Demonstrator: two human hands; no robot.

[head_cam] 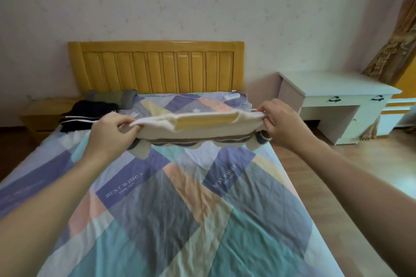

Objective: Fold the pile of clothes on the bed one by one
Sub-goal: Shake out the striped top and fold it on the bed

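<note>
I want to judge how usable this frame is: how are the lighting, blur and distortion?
Head view: soft, even light without glare; wide-angle bending curves the bed edges and stretches the forearms; slight motion blur softens the white desk and bedspread lettering; both hands, left and right, and the cream garment they pinch stay fairly sharp.

garment in hand: cream knitted garment (pixel 202 127) with a pale yellow panel and brown and grey stripes along its lower edge; folded into a long band, held flat above the bed (pixel 202 220), stretched between both hands
lower edge: striped hem hangs down in scallops just above the quilt
dark clothes: black garment with white stripes (pixel 89 113) lying at the far left of the bed, a grey folded piece (pixel 110 96) just behind it near the headboard
</note>
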